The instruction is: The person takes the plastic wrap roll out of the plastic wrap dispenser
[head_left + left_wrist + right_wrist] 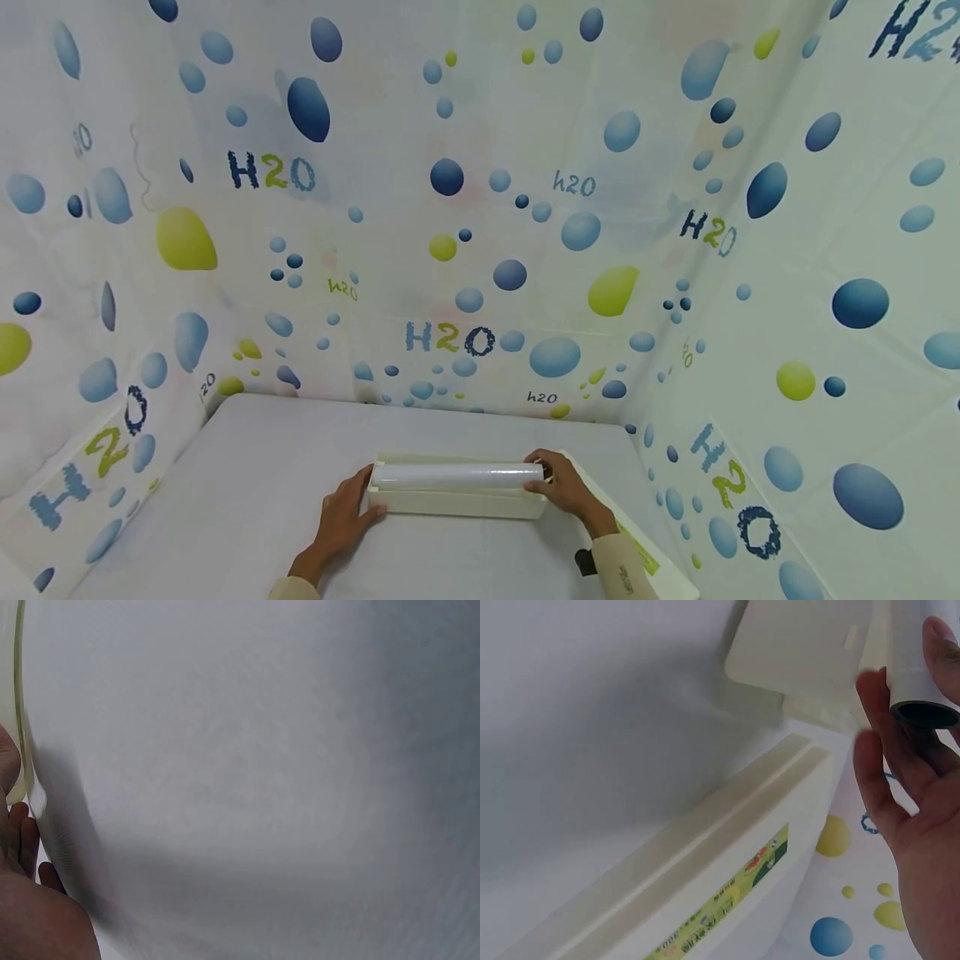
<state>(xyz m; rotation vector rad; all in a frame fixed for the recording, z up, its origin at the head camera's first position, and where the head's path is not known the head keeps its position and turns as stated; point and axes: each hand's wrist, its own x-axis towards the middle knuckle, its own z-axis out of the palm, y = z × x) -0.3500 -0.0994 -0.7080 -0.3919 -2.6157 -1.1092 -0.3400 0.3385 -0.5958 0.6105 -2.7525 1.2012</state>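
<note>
A roll of cling film (457, 477), shiny and pale, lies lengthwise along a long cream dispenser box (457, 504). My left hand (341, 512) holds the box at its left end, thumb at the front corner. At the opposite end, my right hand (566, 483) grips the roll, thumb on top. In the right wrist view the roll's dark hollow core end (928, 714) shows, with the thumb on one side and fingers around the other. The left wrist view catches only part of the left hand (34, 900) and the box's edge (20, 675).
A long cream lid (727, 840) with a green printed label lies slanted at the right, under the right forearm in the head view. Beside that sleeve is a small black object (586, 562). Patterned sheets (480, 208) stand around the back and sides of the white table (285, 450).
</note>
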